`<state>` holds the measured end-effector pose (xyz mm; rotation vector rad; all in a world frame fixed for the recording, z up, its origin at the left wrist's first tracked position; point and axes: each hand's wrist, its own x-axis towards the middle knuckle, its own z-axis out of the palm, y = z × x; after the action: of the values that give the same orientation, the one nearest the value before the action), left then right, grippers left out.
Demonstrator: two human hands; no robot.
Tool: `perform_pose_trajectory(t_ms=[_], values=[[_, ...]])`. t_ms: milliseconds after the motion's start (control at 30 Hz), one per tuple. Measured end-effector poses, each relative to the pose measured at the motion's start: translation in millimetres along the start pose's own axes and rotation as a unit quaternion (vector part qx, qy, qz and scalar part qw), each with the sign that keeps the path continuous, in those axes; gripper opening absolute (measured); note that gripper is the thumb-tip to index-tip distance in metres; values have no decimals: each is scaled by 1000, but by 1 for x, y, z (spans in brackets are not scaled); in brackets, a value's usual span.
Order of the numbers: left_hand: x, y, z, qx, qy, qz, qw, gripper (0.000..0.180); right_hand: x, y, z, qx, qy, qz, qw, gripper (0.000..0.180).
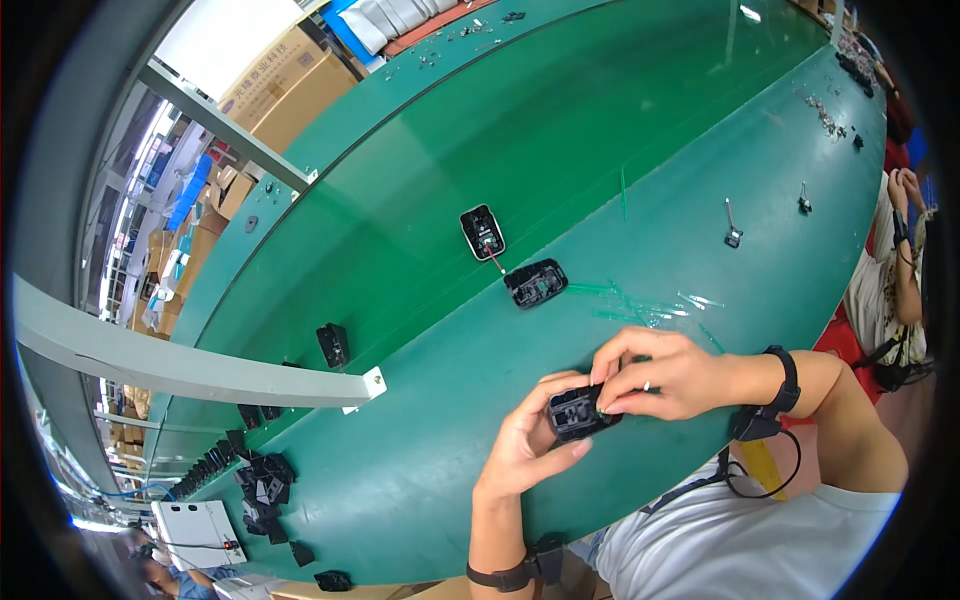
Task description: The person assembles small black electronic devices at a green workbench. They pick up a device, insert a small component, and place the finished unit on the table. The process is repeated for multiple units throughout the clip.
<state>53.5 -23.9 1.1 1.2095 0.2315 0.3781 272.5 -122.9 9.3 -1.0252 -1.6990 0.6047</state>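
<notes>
My left hand (530, 435) is wrapped round a small black plastic housing (574, 416), its open, ribbed inside facing up. At the housing's right end, my right hand (660, 375) pinches with thumb and fingertips. Whatever is between those fingertips is too small and covered to name. Just beyond my hands lies a similar black housing (536, 284) on the green table. Behind it, a dark device half with a pale rim (483, 233) sits on the conveyor belt, a thin red wire running from it.
Green clear strips (640, 305) lie beyond my right hand, small wired parts (733, 237) farther right. Black housing pieces (265, 490) are heaped at left, near a white metal post (200, 360). Another black housing (332, 345) rides the belt (400, 240). Another person's arm (905, 250) shows at right.
</notes>
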Motion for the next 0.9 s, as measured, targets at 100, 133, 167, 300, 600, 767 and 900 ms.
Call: perform_pose_trajectory(t_ms=[100,133,167,300,600,767,900], values=[[-5,-6,-3,-99,39,-36,994,57,0,-5,-1,-40,-1,-20,999,14],[-4,-8,-5,-97,46,-48,993,55,0,-5,0,-54,2,-29,998,14],[-3,-11,-7,-96,54,-64,992,54,1,-5,2,-67,19,-50,996,14],[2,-20,0,-120,80,-89,985,51,-3,-4,6,-128,22,-67,989,15],[4,-28,5,-188,73,-55,978,58,-13,-5,16,34,63,84,994,14],[2,-25,7,-167,88,-45,981,59,-2,-3,7,-3,24,31,999,16],[3,-23,12,-138,123,-32,982,58,7,-20,-3,-109,-14,-28,994,25]])
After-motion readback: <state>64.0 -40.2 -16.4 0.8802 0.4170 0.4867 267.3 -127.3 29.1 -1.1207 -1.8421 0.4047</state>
